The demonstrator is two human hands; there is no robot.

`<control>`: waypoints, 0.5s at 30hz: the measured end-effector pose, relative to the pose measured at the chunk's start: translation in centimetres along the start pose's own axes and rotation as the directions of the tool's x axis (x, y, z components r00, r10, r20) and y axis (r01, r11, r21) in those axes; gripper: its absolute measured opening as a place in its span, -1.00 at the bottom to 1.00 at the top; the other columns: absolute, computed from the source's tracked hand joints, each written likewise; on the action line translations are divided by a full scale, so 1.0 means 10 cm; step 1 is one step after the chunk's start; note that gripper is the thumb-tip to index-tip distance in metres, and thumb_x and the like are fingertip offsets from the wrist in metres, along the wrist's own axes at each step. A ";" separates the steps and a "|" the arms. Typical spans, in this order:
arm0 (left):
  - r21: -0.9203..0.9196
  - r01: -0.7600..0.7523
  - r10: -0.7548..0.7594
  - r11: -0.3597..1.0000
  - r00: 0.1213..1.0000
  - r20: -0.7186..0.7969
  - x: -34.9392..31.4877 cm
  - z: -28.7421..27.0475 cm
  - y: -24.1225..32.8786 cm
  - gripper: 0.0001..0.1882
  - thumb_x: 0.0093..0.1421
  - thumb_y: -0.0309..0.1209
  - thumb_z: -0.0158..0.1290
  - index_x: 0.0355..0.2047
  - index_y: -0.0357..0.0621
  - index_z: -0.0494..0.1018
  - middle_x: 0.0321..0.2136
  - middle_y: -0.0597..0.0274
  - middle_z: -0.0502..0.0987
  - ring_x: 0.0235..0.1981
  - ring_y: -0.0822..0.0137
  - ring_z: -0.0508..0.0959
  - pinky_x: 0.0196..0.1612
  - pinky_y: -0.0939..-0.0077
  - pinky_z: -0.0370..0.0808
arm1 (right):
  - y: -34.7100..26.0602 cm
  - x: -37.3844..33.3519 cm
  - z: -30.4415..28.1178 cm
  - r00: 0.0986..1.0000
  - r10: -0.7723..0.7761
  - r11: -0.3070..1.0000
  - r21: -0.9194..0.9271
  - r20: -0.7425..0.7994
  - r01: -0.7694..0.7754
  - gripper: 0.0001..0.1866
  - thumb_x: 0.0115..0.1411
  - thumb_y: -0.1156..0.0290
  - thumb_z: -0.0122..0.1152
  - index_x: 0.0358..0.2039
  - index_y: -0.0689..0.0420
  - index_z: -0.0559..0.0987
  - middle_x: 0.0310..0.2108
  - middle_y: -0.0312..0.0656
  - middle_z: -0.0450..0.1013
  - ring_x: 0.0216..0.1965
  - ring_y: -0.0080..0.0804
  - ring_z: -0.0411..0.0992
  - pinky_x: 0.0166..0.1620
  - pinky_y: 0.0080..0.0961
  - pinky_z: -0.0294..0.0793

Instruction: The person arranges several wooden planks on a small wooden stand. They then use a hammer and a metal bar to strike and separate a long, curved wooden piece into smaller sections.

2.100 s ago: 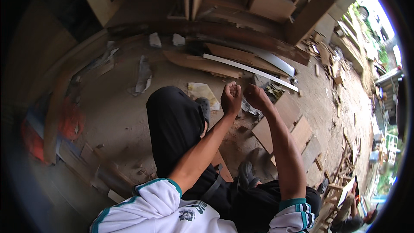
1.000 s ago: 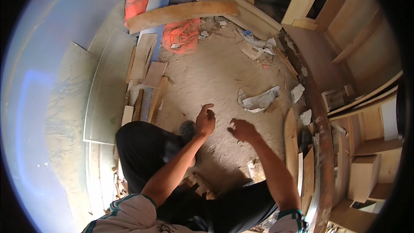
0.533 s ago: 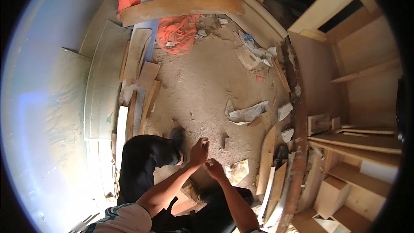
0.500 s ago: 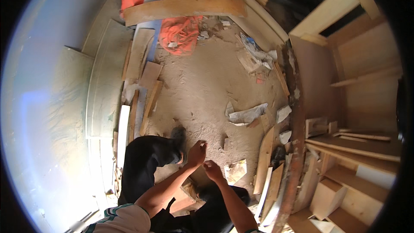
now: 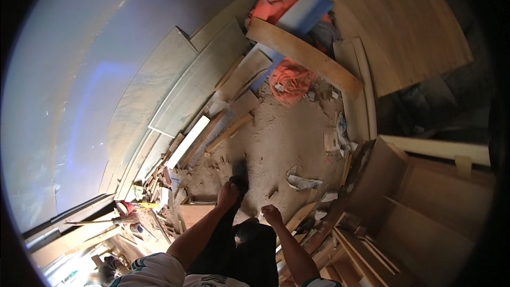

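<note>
My left hand (image 5: 228,194) hangs with curled fingers just over the dark shoe (image 5: 240,177) on my forward foot. Whatever its fingers may hold is hidden. To the right, my right hand (image 5: 271,214) is closed in front of my dark trousers (image 5: 254,252), with a tiny pale spot at its fingertips that is too small to name. The two hands are apart, and neither touches the boards around them. Sandy, dusty floor (image 5: 281,143) lies beneath and ahead of them.
Leaning boards (image 5: 202,85) and offcuts line the left wall. A curved wooden plank (image 5: 303,53) lies across a blue board and orange sacks (image 5: 289,81) ahead. Torn paper (image 5: 303,180) lies on the floor. Wooden cabinet frames (image 5: 425,207) stand right; lit clutter (image 5: 141,223) sits lower left.
The view has swung left, so the floor things sit further right and the lit clutter at lower left shows. My hands have moved further apart, and my legs have shifted.
</note>
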State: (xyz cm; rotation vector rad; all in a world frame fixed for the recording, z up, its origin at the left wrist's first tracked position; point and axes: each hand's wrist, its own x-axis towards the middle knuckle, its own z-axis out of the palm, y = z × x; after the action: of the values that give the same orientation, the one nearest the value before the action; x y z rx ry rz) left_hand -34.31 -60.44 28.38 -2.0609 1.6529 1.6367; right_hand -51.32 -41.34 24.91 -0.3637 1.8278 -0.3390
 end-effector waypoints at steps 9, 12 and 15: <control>-0.234 0.095 -0.126 0.968 0.985 -0.121 0.37 -0.07 0.67 -0.63 0.18 -0.17 0.04 -0.20 -0.25 0.52 -0.25 -0.15 0.61 -0.14 -0.10 0.59 -0.06 0.11 0.49 | -0.92 0.83 -1.39 0.992 -0.127 0.938 -0.322 0.017 0.126 -0.66 0.24 0.12 0.16 -0.19 0.16 0.57 -0.30 -0.23 0.57 -0.25 -0.37 0.54 -0.12 -0.41 0.49; -0.230 0.122 -0.150 0.966 0.983 -0.109 0.57 0.09 1.15 -0.61 0.16 -0.16 0.06 -0.18 -0.25 0.53 -0.25 -0.12 0.62 -0.15 -0.04 0.61 -0.05 0.17 0.50 | -1.59 1.22 -2.10 0.993 -0.106 0.969 -0.230 -0.050 0.092 -0.61 0.21 0.18 0.24 -0.09 0.22 0.56 -0.18 -0.13 0.57 -0.11 -0.29 0.53 -0.02 -0.37 0.47; -0.225 0.131 -0.156 0.965 0.983 -0.095 1.06 0.46 1.54 -0.59 0.19 -0.14 0.07 -0.18 -0.27 0.53 -0.30 -0.09 0.63 -0.19 0.00 0.63 -0.08 0.19 0.52 | -2.07 2.02 -2.96 0.985 -0.129 0.962 -0.256 -0.113 0.097 -0.54 0.22 0.15 0.24 0.00 0.22 0.52 -0.08 -0.08 0.54 0.00 -0.20 0.50 0.08 -0.32 0.43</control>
State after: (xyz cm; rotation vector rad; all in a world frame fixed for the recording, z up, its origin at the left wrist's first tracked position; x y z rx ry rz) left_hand -49.88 -71.76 26.99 -2.3534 1.3658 1.7527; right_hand -83.60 -67.17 24.02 -0.6361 1.9868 -0.2146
